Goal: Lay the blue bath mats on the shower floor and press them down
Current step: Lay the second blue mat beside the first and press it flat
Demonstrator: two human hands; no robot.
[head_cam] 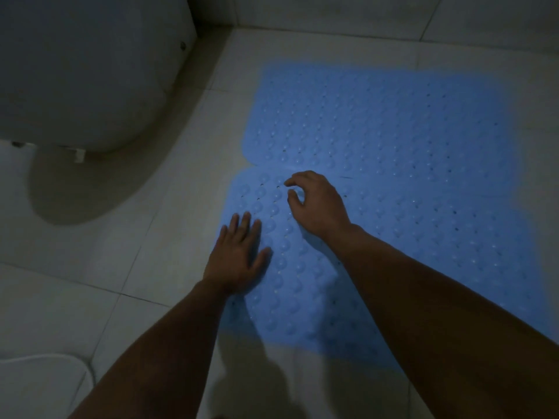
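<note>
The blue bath mats [378, 182] lay side by side on the tiled shower floor [169, 164], the nearer mat [308, 267] meeting the farther mat [393, 116] at a seam. Our left hand [239, 258] pressed flat, fingers straight, on the nearer mat's left edge. Our right hand [317, 204] hovered or rested near the seam, fingers loosely curled, gripping nothing we could see. We judged the risk was uneven pressing: cups along the seam might not seat, leaving a lifted lip, or a sideways push might slide the mat toward the toilet [84, 71].
</note>
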